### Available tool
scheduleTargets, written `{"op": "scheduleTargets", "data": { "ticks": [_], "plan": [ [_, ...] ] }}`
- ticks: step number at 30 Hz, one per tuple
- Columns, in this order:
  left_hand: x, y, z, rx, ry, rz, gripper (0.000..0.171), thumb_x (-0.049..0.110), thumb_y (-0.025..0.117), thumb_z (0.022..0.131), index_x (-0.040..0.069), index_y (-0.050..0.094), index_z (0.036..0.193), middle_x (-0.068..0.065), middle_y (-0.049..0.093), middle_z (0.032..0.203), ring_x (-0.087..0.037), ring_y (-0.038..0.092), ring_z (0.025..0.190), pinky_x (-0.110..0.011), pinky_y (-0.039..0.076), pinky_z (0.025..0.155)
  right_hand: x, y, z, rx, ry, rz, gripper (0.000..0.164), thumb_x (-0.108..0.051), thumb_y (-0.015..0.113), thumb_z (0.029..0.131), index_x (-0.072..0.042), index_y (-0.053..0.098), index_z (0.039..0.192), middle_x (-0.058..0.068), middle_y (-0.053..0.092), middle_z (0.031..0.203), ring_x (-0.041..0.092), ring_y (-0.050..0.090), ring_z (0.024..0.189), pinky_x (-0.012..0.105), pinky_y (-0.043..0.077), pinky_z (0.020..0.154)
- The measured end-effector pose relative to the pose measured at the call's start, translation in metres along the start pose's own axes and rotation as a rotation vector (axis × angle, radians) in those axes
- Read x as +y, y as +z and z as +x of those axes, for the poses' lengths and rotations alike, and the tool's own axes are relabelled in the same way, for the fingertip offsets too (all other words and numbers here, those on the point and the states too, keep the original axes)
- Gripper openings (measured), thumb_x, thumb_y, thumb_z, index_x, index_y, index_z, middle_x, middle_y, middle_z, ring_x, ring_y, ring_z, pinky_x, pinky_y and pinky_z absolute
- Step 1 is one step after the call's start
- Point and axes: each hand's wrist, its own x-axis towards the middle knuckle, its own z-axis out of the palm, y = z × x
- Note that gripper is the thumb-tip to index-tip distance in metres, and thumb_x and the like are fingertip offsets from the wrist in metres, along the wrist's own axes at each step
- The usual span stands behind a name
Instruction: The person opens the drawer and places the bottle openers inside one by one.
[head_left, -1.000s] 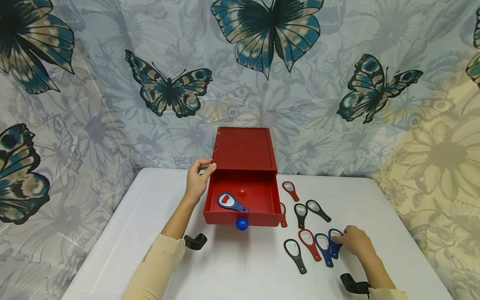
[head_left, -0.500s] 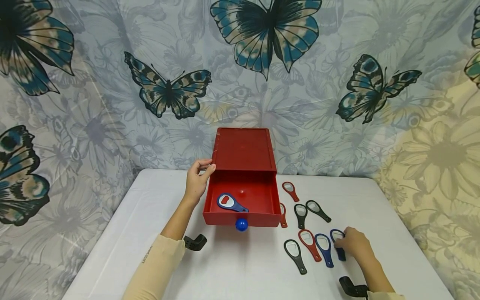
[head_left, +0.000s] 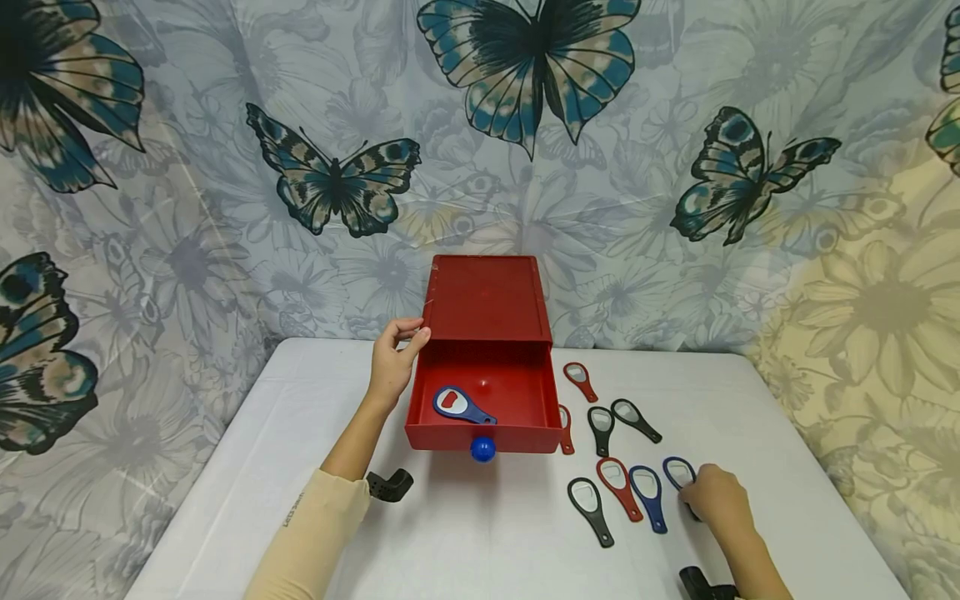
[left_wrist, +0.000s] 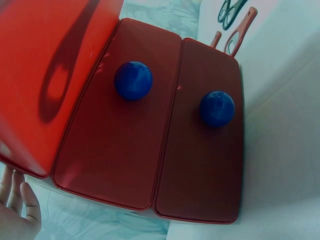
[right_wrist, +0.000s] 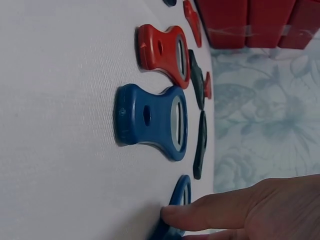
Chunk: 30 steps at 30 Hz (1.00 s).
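Note:
My left hand (head_left: pixel 392 362) touches the upper left side of a red drawer cabinet (head_left: pixel 487 296); in the left wrist view its fingers (left_wrist: pixel 15 192) lie against the edge. The top drawer (head_left: pixel 525 387) is pulled out and holds a blue magnifying glass (head_left: pixel 468 410) with a red mark showing in its lens. At the right, my right hand (head_left: pixel 720 500) pinches a blue magnifying glass (head_left: pixel 678 471) by its handle, with the thumb (right_wrist: pixel 200 212) on top. Another blue magnifying glass (head_left: pixel 648 498) lies just left of it, beside a red one (head_left: pixel 624 496).
Black magnifying glasses (head_left: pixel 591 510) and more red ones (head_left: pixel 581 382) lie on the white table (head_left: pixel 480 533) right of the cabinet. The open drawer has a blue knob (head_left: pixel 483 450); two shut drawers (left_wrist: pixel 110 145) sit below it. A butterfly-print cloth (head_left: pixel 540 200) hangs behind.
My right hand has moved slightly right and toward the front edge, and the blue magnifying glass has slid away from its blue neighbour. The left hand stays at the cabinet.

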Motion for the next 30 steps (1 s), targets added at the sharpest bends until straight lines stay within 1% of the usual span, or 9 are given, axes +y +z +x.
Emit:
{"op": "scheduleTargets", "data": {
  "ticks": [5,11,14,19,22,26,28,30],
  "plan": [
    [0.0,-0.002,0.001,0.003,0.004,-0.003,0.03,0.008,0.063,0.094,-0.01,0.058,0.117,-0.027,0.059,0.122,-0.001,0.053,0.091,-0.017,0.046,0.078,0.002,0.001,-0.002,0.013,-0.012,0.024,0.022,-0.003,0.067,0.073,0.016,0.058,0.078,0.024,0.063,0.069,0.03,0.059,0.061,0.04,0.049,0.054],
    [-0.002,-0.003,0.003,0.011,0.011,-0.009,0.03,0.008,0.063,0.093,-0.01,0.058,0.118,-0.026,0.059,0.123,0.0,0.053,0.09,-0.017,0.046,0.077,0.004,0.002,-0.002,0.036,-0.023,0.04,0.021,-0.006,0.07,0.072,0.012,0.06,0.075,0.019,0.063,0.067,0.027,0.057,0.061,0.039,0.047,0.054],
    [-0.002,-0.002,0.002,0.012,0.011,-0.008,0.03,0.007,0.062,0.093,-0.01,0.057,0.117,-0.027,0.058,0.122,0.001,0.053,0.09,-0.016,0.046,0.077,0.005,0.002,-0.002,0.03,-0.019,0.046,0.025,-0.008,0.07,0.072,0.015,0.061,0.079,0.021,0.064,0.069,0.028,0.059,0.063,0.04,0.048,0.056],
    [-0.003,-0.001,0.002,0.01,0.01,-0.005,0.03,0.006,0.062,0.093,-0.011,0.057,0.117,-0.027,0.058,0.122,0.001,0.053,0.089,-0.016,0.046,0.077,0.011,0.006,-0.001,0.013,0.012,0.089,0.041,-0.011,0.072,0.073,0.021,0.059,0.095,0.029,0.064,0.081,0.033,0.061,0.071,0.043,0.05,0.062],
    [-0.016,-0.001,0.006,0.01,0.011,-0.018,0.029,0.008,0.064,0.093,-0.009,0.058,0.117,-0.025,0.059,0.122,0.0,0.054,0.09,-0.016,0.046,0.077,0.016,0.007,-0.001,0.015,0.03,0.12,0.045,-0.013,0.072,0.073,0.022,0.058,0.098,0.03,0.064,0.084,0.033,0.061,0.073,0.043,0.05,0.062],
    [-0.035,-0.001,0.014,0.019,0.017,-0.022,0.03,0.012,0.065,0.093,-0.004,0.06,0.117,-0.021,0.06,0.122,-0.002,0.055,0.092,-0.018,0.047,0.077,0.019,0.004,0.0,0.036,0.013,0.171,0.045,-0.013,0.072,0.074,0.022,0.059,0.099,0.029,0.065,0.081,0.028,0.061,0.068,0.037,0.049,0.057],
    [-0.038,-0.001,0.015,0.023,0.02,-0.019,0.029,0.012,0.065,0.093,-0.004,0.06,0.116,-0.021,0.061,0.122,-0.002,0.055,0.092,-0.017,0.047,0.077,0.017,-0.001,0.001,0.05,-0.008,0.207,0.044,-0.013,0.071,0.076,0.022,0.06,0.099,0.027,0.066,0.078,0.025,0.061,0.065,0.034,0.048,0.054],
    [-0.035,-0.001,0.014,0.022,0.016,-0.026,0.029,0.011,0.065,0.093,-0.005,0.06,0.117,-0.023,0.061,0.121,-0.002,0.055,0.092,-0.017,0.047,0.077,0.015,-0.007,0.003,0.065,-0.025,0.248,0.043,-0.012,0.071,0.077,0.023,0.059,0.101,0.025,0.066,0.077,0.022,0.061,0.063,0.031,0.047,0.053]
  ]
}}
